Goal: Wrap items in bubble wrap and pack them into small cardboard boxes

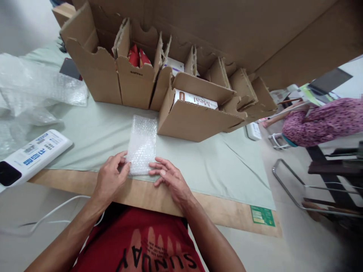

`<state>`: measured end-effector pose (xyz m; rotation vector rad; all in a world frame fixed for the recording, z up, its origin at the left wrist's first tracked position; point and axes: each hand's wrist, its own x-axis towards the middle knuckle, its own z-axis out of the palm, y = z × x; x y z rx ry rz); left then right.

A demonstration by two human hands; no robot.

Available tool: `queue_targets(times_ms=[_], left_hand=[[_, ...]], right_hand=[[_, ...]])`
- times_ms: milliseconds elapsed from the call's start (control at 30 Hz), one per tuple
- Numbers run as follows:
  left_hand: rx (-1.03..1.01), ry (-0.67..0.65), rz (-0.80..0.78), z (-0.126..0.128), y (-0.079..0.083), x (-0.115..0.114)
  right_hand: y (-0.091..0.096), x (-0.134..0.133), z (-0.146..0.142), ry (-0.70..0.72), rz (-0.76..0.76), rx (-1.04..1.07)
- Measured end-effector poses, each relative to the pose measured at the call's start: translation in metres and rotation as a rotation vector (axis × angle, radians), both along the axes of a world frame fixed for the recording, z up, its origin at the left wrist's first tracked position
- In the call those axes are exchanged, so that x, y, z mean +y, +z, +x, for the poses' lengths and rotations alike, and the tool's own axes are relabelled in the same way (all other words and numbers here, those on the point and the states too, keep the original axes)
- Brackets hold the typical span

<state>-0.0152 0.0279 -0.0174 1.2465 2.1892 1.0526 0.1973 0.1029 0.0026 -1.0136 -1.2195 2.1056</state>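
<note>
Left hand (112, 177) pinched the bubble-wrap sheet's (142, 143) near corner; right hand (170, 179) lay flat-fingered, fingertips pressing its edge against the counter (215, 170).

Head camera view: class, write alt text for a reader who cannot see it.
A left hand and right hand touch the near end of a bubble-wrap sheet lying on a green cloth. Open cardboard boxes stand behind it; a white device lies left.

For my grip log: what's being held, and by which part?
The bubble wrap sheet: left hand pinches its near left corner; right hand rests on its near right edge.
</note>
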Motion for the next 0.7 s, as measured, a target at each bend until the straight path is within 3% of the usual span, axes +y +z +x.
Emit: queue_targets(times_ms=[67, 133, 300, 367, 533, 700], left_hand=[[0.099, 0.008, 0.008, 0.002, -0.005, 0.0], [0.173, -0.003, 0.014, 0.004, -0.008, -0.001], [0.296, -0.068, 0.014, 0.001, -0.007, 0.002], [0.317, -0.082, 0.02, -0.002, -0.007, 0.006], [0.386, -0.091, 0.006, -0.006, -0.007, 0.011], [0.434, -0.235, 0.254, -0.011, -0.002, -0.006]], right_hand=[[-0.005, -0.003, 0.003, 0.023, 0.083, -0.057], [-0.006, -0.008, 0.006, 0.05, 0.264, -0.16], [-0.006, -0.011, 0.003, 0.187, 1.141, -0.489], [-0.008, -0.007, -0.003, 0.303, 1.345, -0.6], [-0.013, -0.001, -0.016, 0.404, 1.486, -0.76], [-0.013, 0.0, -0.017, 0.384, 1.544, -0.796]])
